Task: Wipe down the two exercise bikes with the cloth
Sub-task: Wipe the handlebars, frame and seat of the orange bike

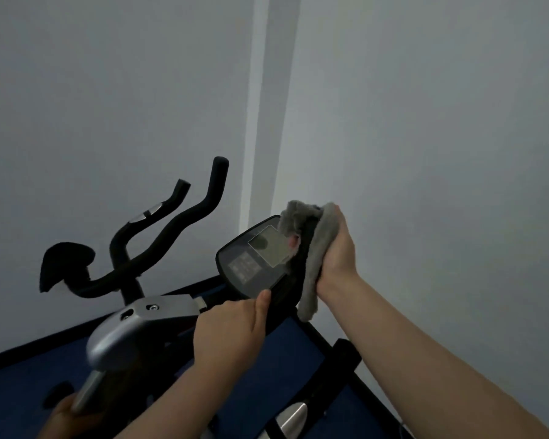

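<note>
One view, head camera: right hand [336, 258] grips grey cloth [314, 248] wrapped over the console [254, 264] edge of the near bike; left hand [232, 331] clasps its lower edge. Second bike [159, 236] beside: looks not yet reached; judged early-to-mid.

Cloth [314, 245]: grey, fuzzy, bunched; draped over the right edge and upper right corner of the console, one end hanging below it. I grip it in my right hand [338, 258].

Nearer exercise bike, console [254, 261]: dark oval panel, pale rectangular screen, button block under it; tilted. My left hand [232, 331] holds its lower edge, thumb on the face.

Second exercise bike [133, 264]: left of the console; black curved handlebars, silver-grey housing.
</note>
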`<state>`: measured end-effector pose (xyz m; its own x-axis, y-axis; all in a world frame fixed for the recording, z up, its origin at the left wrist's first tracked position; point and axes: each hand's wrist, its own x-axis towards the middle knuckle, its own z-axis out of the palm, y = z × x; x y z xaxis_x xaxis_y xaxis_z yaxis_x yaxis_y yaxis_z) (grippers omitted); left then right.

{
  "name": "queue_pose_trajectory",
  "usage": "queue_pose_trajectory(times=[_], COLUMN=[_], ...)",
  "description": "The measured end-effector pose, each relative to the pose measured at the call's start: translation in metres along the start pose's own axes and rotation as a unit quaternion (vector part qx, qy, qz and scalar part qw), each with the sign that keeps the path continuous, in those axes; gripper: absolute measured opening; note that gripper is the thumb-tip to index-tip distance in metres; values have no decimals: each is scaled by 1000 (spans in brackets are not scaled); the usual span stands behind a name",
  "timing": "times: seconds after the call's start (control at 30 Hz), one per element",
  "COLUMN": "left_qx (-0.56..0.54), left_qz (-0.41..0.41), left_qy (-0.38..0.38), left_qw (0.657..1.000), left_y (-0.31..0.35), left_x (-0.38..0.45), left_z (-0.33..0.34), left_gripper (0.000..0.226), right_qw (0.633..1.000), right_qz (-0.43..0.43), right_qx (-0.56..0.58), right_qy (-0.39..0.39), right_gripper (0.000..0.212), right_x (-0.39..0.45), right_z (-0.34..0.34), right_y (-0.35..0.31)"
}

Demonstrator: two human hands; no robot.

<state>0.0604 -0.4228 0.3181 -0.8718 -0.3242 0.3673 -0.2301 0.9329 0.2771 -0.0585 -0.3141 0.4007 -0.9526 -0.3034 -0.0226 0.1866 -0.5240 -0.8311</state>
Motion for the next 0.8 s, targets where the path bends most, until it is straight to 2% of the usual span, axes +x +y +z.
queue_pose_trajectory(times=[0.1, 0.17, 0.27, 0.33, 0.43, 0.57, 0.63, 0.7, 0.77, 0.8], left_qx=[26, 39, 68, 67, 80, 40, 16, -6, -9, -5], left_qz=[17, 19, 54, 61, 80, 53, 35, 27, 6, -1], left_qy=[7, 2, -16, -11, -4, -13, -12, -4, -9, -1], left_qw=[999, 999, 996, 996, 994, 998, 999, 1000, 1000, 1000], left_y=[-1, -3, -5, -7, -8, -8, -8, -4, -1, 0], left_x=[0, 1, 2, 2, 1, 0, -1, -2, -2, -3], left_z=[-1, -1, 2, 1, 1, 0, -1, -1, -4, -3], left_gripper=[50, 52, 47, 47, 42, 36, 45, 50, 50, 50], right_qw=[992, 985, 993, 995, 989, 993, 994, 994, 992, 993], right_qz=[125, 172, 119, 100, 142, 117, 105, 104, 123, 111], right_qx=[-9, -25, -8, -2, 9, -22, -16, -1, -1, -16], right_qy=[13, 13, -18, 18, 41, -4, 28, 37, -10, -28], right_gripper=[54, 51, 42, 51, 58, 40, 46, 63, 70, 67], right_x=[-13, -14, -5, -2, -11, -4, 4, 5, -1, -3], right_z=[-17, -17, -10, -14, -25, -19, -17, -24, -28, -28], right_y=[27, 24, -2, 8, 47, 15, 12, 31, 38, 33])
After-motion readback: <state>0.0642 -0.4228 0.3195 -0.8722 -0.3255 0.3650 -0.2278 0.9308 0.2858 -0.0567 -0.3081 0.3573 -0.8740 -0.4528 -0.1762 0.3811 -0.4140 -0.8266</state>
